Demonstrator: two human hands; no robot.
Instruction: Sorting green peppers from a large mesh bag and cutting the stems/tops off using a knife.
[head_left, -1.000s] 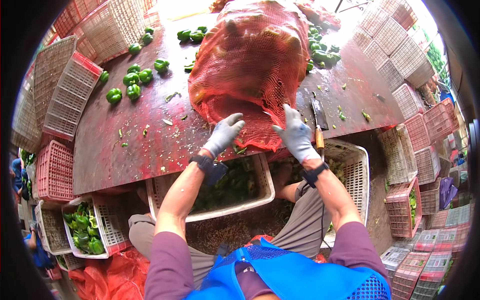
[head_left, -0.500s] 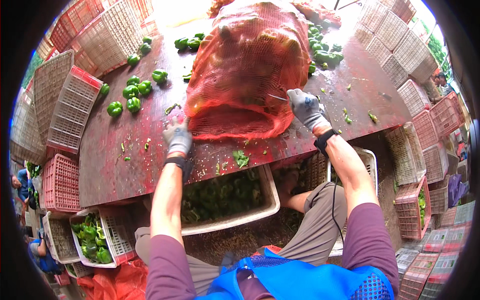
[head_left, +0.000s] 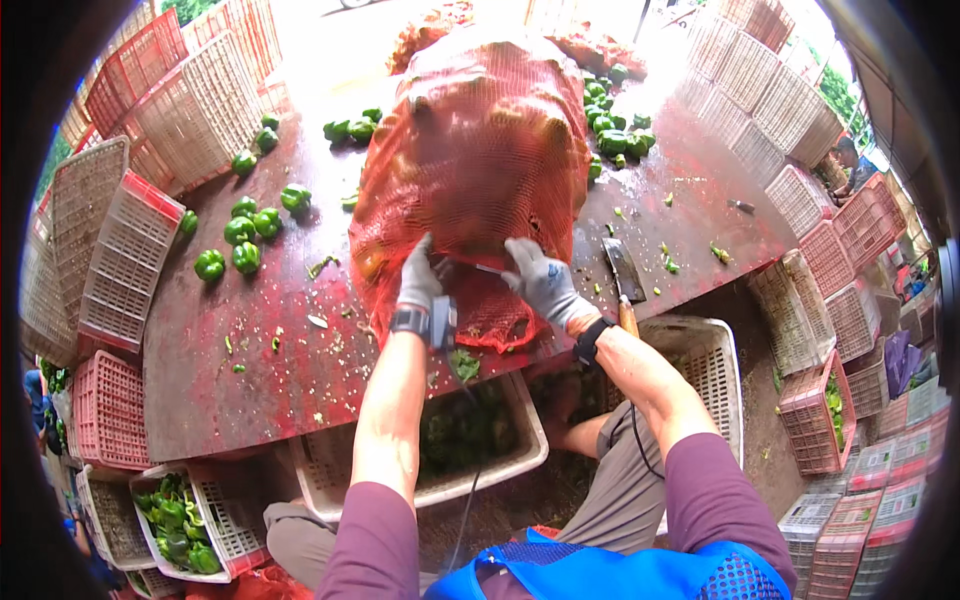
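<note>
A big, full red mesh sack (head_left: 480, 150) lies on the table in front of me, its contents blurred behind the netting. At its near end, my left hand (head_left: 420, 278) in a grey glove is closed on a fold of the mesh. Close by on the right, my right hand (head_left: 548, 284), also gloved, grips a thin metal tool (head_left: 490, 268) whose tip points left at the netting; its exact kind is unclear. A wide-bladed knife (head_left: 621, 266) with a wooden handle rests on the table beside my right wrist.
Loose green bell peppers (head_left: 241, 231) lie left of the sack, with more (head_left: 620, 140) at its right. Below the table's front edge stand a crate of peppers (head_left: 535, 440) and a white crate (head_left: 725, 370). Stacked crates (head_left: 115, 410) flank both sides. Pepper scraps dot the dark red tabletop (head_left: 230, 390).
Both hands have come together at the sack's near end, the right moving left with the metal tool. The sack's loose edge is bunched, and the wide knife is now uncovered. The view has shifted slightly.
</note>
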